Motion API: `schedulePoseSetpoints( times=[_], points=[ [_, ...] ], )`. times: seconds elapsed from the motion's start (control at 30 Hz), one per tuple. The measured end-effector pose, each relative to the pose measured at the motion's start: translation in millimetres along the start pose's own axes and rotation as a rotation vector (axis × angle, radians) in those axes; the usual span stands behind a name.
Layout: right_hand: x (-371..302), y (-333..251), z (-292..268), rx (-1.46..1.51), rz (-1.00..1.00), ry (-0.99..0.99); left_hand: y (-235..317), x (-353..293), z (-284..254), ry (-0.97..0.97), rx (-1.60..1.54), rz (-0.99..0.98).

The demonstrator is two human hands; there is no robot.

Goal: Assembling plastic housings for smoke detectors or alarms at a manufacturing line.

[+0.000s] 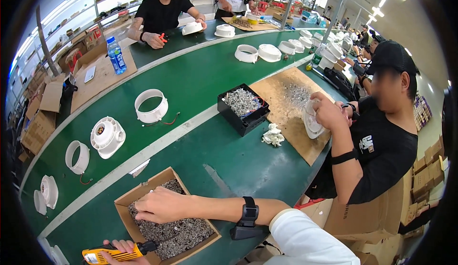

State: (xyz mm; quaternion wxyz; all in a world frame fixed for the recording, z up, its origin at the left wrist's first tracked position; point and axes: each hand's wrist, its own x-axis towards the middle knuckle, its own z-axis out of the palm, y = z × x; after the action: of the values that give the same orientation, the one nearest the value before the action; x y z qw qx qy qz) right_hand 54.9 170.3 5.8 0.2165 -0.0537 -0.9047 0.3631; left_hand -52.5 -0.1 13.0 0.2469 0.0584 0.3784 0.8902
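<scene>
My left hand (123, 249), low on the left, is wrapped round a yellow and black electric screwdriver (95, 256). The tool's dark tip reaches over the near edge of an open cardboard box (217, 238). Small dark screws (183, 236) fill the box. Above them is my right hand (162, 205), its fingers bent and drawn together; whatever is between the fingertips is hidden. That forearm comes in from the right, with a black band on the wrist and a white sleeve.
White round housings and rings (108, 137) stand along the green belt (191, 86). Beyond my box is a black bin (243, 110) of silvery screws. At right a co-worker holds a white part (312, 119) over a cardboard sheet (281, 102). Two people work across the belt.
</scene>
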Motion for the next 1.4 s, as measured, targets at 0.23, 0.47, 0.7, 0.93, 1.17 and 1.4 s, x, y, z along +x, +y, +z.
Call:
schedulePoseSetpoints(
  times=[0.23,0.47,0.7,0.93,1.17,1.4],
  points=[
    [17,21,6,1.237,0.185,0.089,1,12,-26,-0.020,-0.048,0.082],
    [16,20,-15,1.469,0.391,0.087,-8,11,-22,0.013,-0.055,0.057],
    [17,19,-16,1.507,0.417,0.091,-4,9,-22,-0.005,-0.074,0.051],
    [11,27,-17,1.553,0.401,0.148,-8,10,-17,-0.009,-0.076,0.039],
    [15,28,-5,1.330,0.412,0.185,-7,11,-21,0.019,-0.051,0.081],
    [14,25,-9,1.278,0.494,0.271,-10,4,-6,0.092,0.045,0.157]
  ],
)
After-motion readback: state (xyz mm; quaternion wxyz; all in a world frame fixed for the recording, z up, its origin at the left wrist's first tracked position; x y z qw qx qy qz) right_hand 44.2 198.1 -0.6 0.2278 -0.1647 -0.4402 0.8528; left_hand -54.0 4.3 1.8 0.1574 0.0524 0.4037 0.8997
